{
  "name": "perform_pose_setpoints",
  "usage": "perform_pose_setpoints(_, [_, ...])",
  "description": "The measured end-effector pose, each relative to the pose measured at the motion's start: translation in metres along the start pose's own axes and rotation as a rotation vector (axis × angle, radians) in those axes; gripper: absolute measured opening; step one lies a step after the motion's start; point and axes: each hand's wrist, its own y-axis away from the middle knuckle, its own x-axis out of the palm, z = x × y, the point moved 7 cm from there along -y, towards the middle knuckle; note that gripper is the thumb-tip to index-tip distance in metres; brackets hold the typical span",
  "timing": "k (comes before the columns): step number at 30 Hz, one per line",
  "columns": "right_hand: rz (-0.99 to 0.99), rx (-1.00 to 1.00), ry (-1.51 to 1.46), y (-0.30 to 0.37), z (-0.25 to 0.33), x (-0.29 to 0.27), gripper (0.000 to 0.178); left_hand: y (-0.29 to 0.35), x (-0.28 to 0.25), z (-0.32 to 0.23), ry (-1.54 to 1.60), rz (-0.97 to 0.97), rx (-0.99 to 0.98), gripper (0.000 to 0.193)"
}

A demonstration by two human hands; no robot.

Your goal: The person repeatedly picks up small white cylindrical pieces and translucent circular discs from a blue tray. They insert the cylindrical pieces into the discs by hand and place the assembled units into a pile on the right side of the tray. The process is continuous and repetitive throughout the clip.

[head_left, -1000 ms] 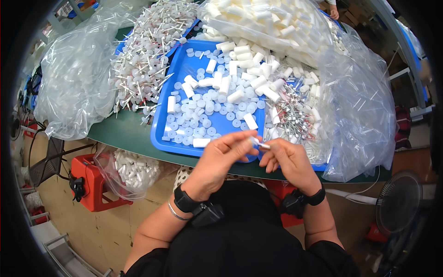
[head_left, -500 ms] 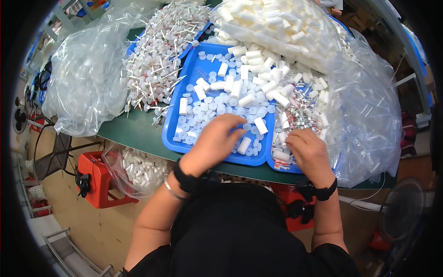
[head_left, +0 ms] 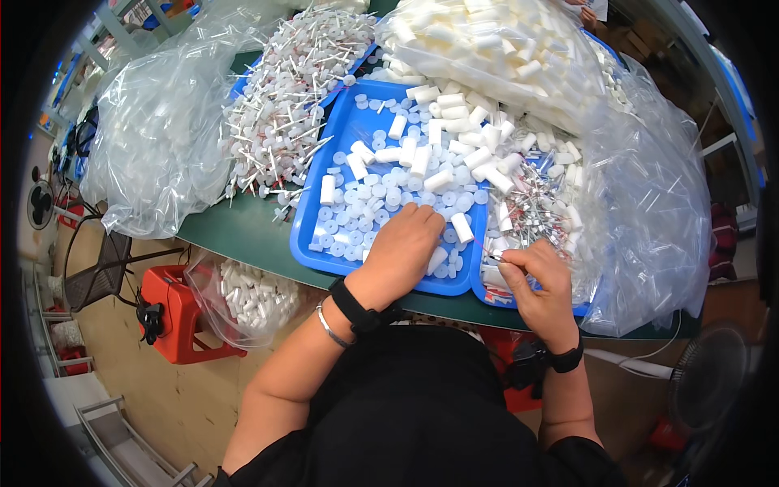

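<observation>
My left hand is over the near part of a blue tray with its fingers curled down. Its fingertips are hidden, and I cannot make out what they pinch. Around it lie translucent white discs with centre holes and white foam-like cylinders. My right hand pinches a thin, pin-like part between thumb and forefinger, pointing left toward my left hand. Behind that hand, a pile of similar thin metal parts with white and red bits fills a second blue tray, white cylinders among them.
Assembled discs with white stems are heaped at the back left. Clear plastic bags flank the green table, and a large bag of white cylinders rests behind. Below left are a red stool and another bag of cylinders.
My right hand has drawn nearer to me from the metal parts and now shows a thin part in its pinch. My left hand has shifted right, its fingers curling down.
</observation>
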Motion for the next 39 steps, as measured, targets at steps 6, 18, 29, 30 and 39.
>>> perform_pose_setpoints(6, [-0.034,-0.023,0.018,-0.001,0.007,-0.001,0.006,0.011,-0.006,0.016,0.907,0.012,-0.441,0.027])
perform_pose_setpoints(18, [0.051,-0.072,0.057,0.002,0.015,0.012,0.007,0.04,0.02,0.0,1.741,0.083,-0.771,0.032])
perform_pose_setpoints(29, [-0.003,-0.101,0.162,0.004,0.024,0.019,0.007,0.046,0.037,-0.02,1.859,0.138,-0.809,0.031])
perform_pose_setpoints(30, [-0.018,-0.106,0.17,0.006,0.023,0.021,0.007,0.048,0.043,-0.021,1.916,0.119,-0.837,0.03])
perform_pose_setpoints(39, [-0.06,-0.213,0.276,0.011,0.026,0.025,0.005,0.047,0.05,-0.029,1.947,0.119,-0.86,0.032])
